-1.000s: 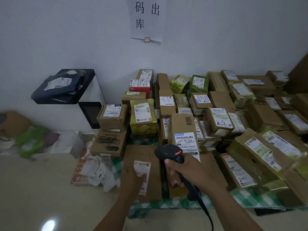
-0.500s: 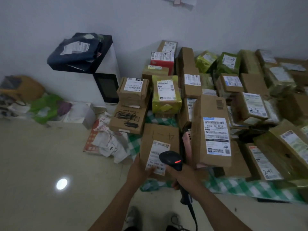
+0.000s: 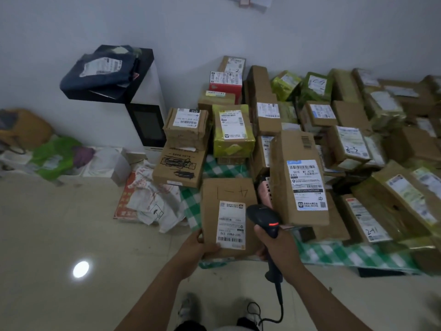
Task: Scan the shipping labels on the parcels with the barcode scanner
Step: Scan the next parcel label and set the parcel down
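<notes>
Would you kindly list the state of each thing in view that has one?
left hand: gripping the handwritten-marked parcel's lower left edge.
right hand: closed on the barcode scanner's handle.
barcode scanner: red light lit, cable hanging.
handwritten-marked parcel: label facing up, tilted off the pile.
tall brown parcel: upright, label facing camera.

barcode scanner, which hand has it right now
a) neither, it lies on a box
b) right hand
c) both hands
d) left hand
b: the right hand grips the handle of the barcode scanner, its red light lit, while the left hand holds the lower left corner of the labelled cardboard parcel.
</notes>
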Action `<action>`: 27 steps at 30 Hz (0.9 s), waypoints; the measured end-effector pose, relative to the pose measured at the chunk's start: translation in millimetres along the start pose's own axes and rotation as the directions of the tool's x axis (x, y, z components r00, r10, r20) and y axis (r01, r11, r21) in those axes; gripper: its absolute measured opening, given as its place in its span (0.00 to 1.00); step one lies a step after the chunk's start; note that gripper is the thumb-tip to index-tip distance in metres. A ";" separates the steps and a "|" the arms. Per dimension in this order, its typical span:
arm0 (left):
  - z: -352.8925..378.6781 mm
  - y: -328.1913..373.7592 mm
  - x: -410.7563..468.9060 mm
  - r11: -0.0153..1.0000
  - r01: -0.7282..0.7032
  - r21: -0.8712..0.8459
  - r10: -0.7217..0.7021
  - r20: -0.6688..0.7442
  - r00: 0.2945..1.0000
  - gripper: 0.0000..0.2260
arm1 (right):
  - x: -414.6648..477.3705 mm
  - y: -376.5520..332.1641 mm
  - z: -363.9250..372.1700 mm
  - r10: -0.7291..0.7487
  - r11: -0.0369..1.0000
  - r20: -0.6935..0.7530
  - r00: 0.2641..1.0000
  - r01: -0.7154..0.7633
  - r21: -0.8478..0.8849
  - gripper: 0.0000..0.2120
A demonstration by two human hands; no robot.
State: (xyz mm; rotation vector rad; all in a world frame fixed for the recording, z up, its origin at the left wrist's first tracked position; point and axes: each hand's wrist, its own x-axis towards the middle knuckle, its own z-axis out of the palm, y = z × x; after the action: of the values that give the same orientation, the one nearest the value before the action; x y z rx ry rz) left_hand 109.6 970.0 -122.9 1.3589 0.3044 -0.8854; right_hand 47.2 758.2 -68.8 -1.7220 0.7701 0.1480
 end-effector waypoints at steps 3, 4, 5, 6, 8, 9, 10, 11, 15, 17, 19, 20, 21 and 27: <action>-8.3 10.3 -0.1 0.999 -0.019 0.036 0.019 -0.005 1.000 0.33 | -6.3 4.4 5.7 -0.034 0.999 -0.034 0.999 0.034 0.008 0.13; -10.9 14.7 0.3 0.998 -0.023 0.058 0.024 -0.011 1.000 0.35 | -8.3 4.7 8.0 -0.050 0.999 -0.032 0.998 0.051 0.013 0.12; -13.2 19.1 0.1 0.996 -0.032 0.082 0.034 -0.020 0.999 0.35 | -9.9 4.3 10.2 -0.066 0.998 -0.025 0.998 0.066 0.014 0.11; -15.5 23.4 -0.2 0.993 -0.046 0.105 0.049 -0.032 0.998 0.36 | -11.0 2.4 12.2 -0.079 0.997 -0.014 0.997 0.079 0.015 0.11; -19.4 31.7 -3.0 0.987 -0.083 0.139 0.092 -0.060 0.994 0.40 | -10.8 -2.9 15.0 -0.110 0.994 0.009 0.994 0.110 0.015 0.09; -21.2 36.2 -5.1 0.983 -0.105 0.148 0.118 -0.083 0.990 0.42 | -9.7 -6.4 15.6 -0.128 0.992 0.016 0.992 0.128 0.011 0.09; -23.4 40.5 -7.6 0.980 -0.129 0.152 0.147 -0.111 0.983 0.43 | -8.5 -11.0 15.7 -0.140 0.990 0.020 0.990 0.140 0.005 0.08; -25.7 44.8 -10.2 0.977 -0.156 0.147 0.177 -0.143 0.974 0.42 | -6.8 -16.0 15.4 -0.150 0.989 0.026 0.988 0.150 0.000 0.08; -34.8 63.8 -20.9 0.943 -0.293 0.158 0.326 -0.252 0.911 0.38 | 0.4 -41.6 11.0 -0.203 0.979 0.089 0.975 0.205 -0.016 0.07; -40.5 75.2 -23.5 0.916 -0.368 0.159 0.400 -0.301 0.866 0.37 | 3.7 -57.0 7.9 -0.217 0.975 0.204 0.955 0.221 0.004 0.04; -47.8 86.0 -24.8 0.890 -0.440 0.121 0.452 -0.356 0.818 0.37 | 4.8 -71.4 4.8 -0.205 0.973 0.336 0.919 0.228 -0.030 0.04; -51.2 91.4 -26.2 0.875 -0.468 0.120 0.476 -0.383 0.792 0.37 | 4.2 -77.1 3.6 -0.198 0.968 0.384 0.902 0.242 -0.070 0.05; -53.9 96.3 -28.1 0.862 -0.489 0.134 0.498 -0.405 0.767 0.36 | 2.6 -81.7 2.6 -0.194 0.960 0.420 0.886 0.259 -0.103 0.09; -64.3 110.1 -36.1 0.805 -0.579 0.127 0.566 -0.459 0.685 0.35 | -4.6 -99.4 -7.4 -0.214 0.944 0.455 0.864 0.303 -0.132 0.10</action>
State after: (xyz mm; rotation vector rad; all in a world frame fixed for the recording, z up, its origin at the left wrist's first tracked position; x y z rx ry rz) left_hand 181.8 1038.4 -35.3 1.5130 0.2382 0.0007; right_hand 97.3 763.2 17.3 -1.8720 0.1902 0.4221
